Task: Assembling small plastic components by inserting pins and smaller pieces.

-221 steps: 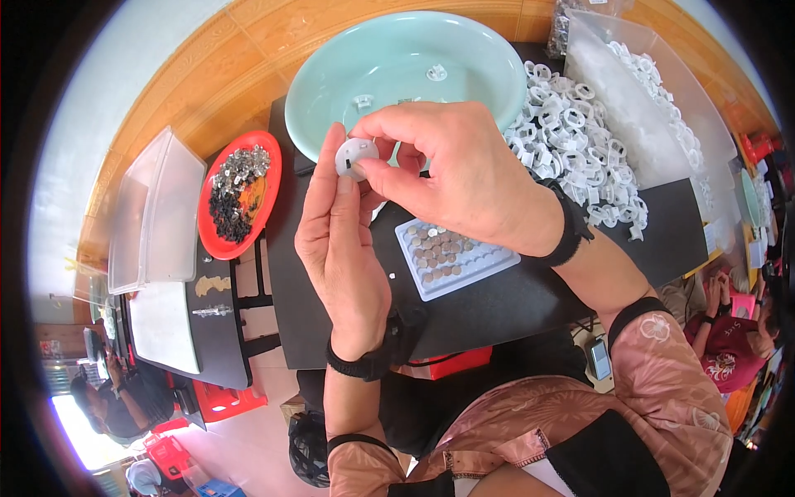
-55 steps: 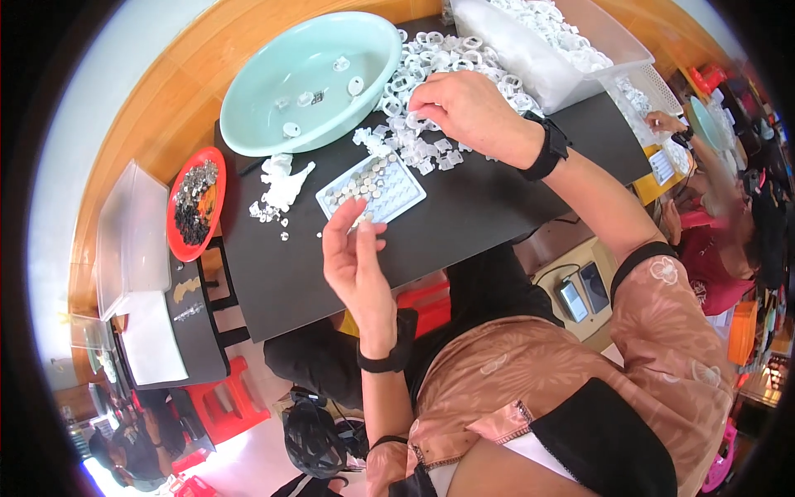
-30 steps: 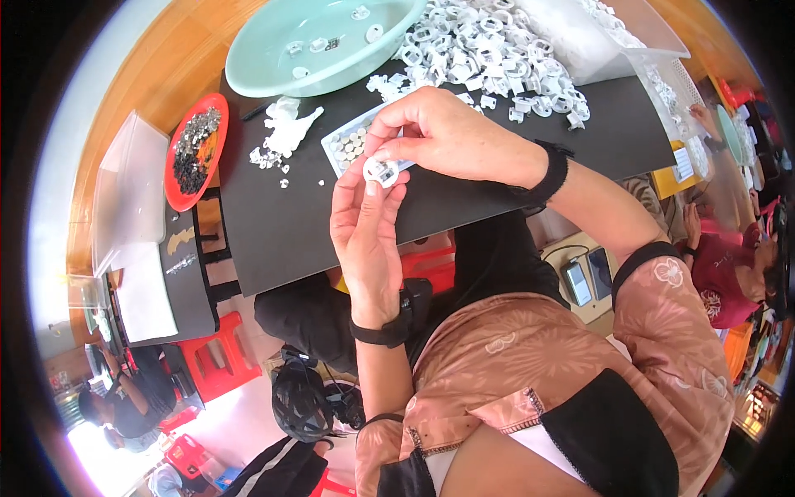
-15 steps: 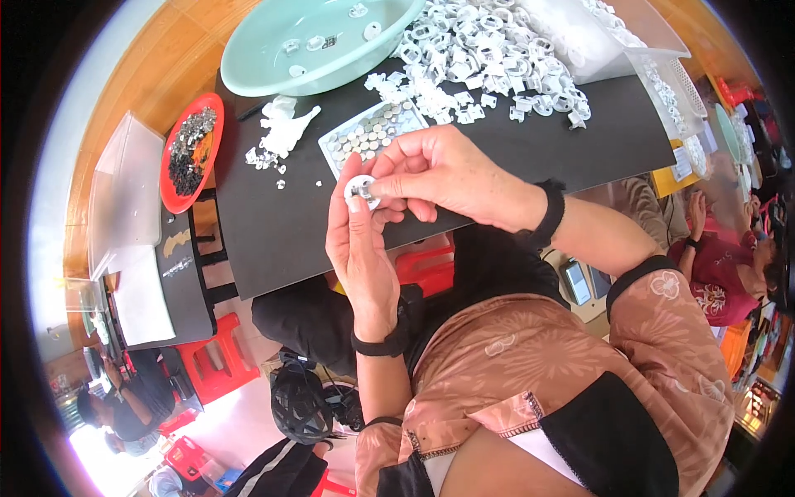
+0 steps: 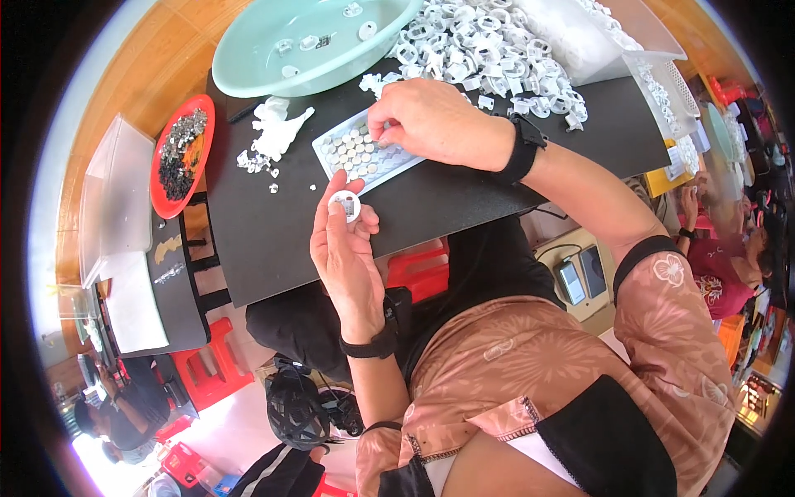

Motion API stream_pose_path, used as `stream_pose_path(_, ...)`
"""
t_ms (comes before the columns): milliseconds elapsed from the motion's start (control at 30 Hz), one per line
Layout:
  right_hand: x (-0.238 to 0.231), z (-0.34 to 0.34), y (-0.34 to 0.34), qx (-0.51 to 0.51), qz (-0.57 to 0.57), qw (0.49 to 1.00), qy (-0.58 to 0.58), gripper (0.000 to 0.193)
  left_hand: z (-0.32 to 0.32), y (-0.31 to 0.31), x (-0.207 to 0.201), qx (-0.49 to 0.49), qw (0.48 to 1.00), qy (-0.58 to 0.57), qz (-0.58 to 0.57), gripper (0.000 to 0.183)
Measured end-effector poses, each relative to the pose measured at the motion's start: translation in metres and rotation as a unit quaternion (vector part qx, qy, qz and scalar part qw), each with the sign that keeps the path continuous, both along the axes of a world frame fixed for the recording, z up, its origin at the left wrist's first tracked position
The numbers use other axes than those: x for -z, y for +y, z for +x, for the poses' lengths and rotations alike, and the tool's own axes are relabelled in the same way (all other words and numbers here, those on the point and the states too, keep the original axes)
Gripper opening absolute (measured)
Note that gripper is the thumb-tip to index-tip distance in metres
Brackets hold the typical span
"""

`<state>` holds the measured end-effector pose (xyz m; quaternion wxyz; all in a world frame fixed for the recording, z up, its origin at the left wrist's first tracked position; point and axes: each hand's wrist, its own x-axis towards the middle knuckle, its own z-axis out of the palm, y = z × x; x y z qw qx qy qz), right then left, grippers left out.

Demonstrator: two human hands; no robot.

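My left hand [image 5: 348, 265] is closed on a small round white plastic part [image 5: 345, 205], gripped between thumb and fingers, with a cut-out on the face turned up. My right hand [image 5: 431, 124] reaches over a pale tray [image 5: 383, 176] of silvery button cells [image 5: 352, 151]. Its thumb and forefinger are pinched together at the cells on the right of the group. Whatever lies between those fingertips is hidden. The round part is just below the tray's near corner, above the dark table [image 5: 248, 224].
A mint-green basin [image 5: 248, 79] with a few round parts stands at the back. Right of it lies a heap of white plastic pieces [image 5: 489, 50] beside a clear bin [image 5: 629, 54]. A red dish [image 5: 207, 157] of small metal and black parts sits left, near crumpled white plastic [image 5: 277, 128].
My right hand has left the round white part and moved up and away to the button cells in the tray. The left hand still holds the part, slightly lower and further left.
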<state>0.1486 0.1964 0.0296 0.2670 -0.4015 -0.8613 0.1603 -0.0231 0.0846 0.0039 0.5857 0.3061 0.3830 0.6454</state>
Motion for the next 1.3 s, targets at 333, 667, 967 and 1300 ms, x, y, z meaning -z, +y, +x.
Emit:
stream_pose_path(333, 0.001, -0.004, 0.000, -0.025, 0.031, 0.997, -0.065, 0.004, -0.006, -0.001, -0.010, 0.046, 0.989, -0.143, -0.013, 0.048)
stream_pose_path(667, 0.004, -0.004, 0.006, -0.028, 0.036, 0.995, -0.087, 0.006, -0.010, 0.000, 0.001, 0.088, 0.981, -0.174, 0.003, 0.046)
stream_pose_path(967, -0.027, -0.005, -0.024, -0.023, -0.118, 0.992, 0.049, 0.012, 0.004, 0.000, -0.007, 0.013, 0.992, -0.118, -0.029, 0.044)
stream_pose_path(1300, -0.015, -0.022, -0.057, -0.021, 0.011, 0.990, 0.138, 0.011, 0.012, 0.000, -0.007, -0.008, 0.996, -0.088, 0.004, 0.039)
